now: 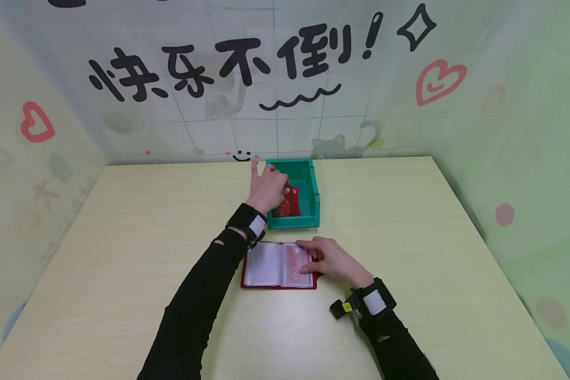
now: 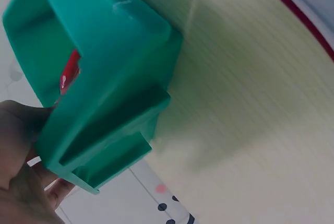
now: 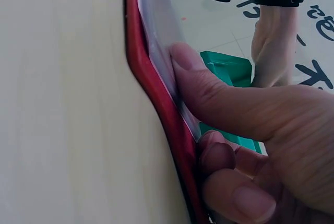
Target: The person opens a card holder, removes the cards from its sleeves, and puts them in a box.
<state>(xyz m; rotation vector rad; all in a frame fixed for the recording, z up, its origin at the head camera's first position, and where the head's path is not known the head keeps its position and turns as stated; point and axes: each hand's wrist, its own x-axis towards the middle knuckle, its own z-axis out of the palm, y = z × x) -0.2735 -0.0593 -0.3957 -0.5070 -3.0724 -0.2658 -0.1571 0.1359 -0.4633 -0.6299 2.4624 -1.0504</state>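
A green bin (image 1: pixel 313 192) (image 2: pixel 104 78) stands at the table's middle back, with a red card (image 1: pixel 290 205) (image 2: pixel 70 72) inside it. My left hand (image 1: pixel 267 187) (image 2: pixel 21 145) reaches into the bin from its left side; its thumb and forefingers close on the card's top edge, and the little finger sticks up. In front of the bin an open red card holder (image 1: pixel 275 265) (image 3: pixel 151 78) with clear sleeves lies flat. My right hand (image 1: pixel 329 258) (image 3: pixel 235 109) rests on its right page, thumb pressing the sleeve.
The pale wooden table (image 1: pixel 432 237) is walled on three sides by decorated panels (image 1: pixel 275 79). Both wrists wear black straps with cameras (image 1: pixel 361 305). The bin (image 3: pixel 227 67) shows just beyond the holder in the right wrist view.
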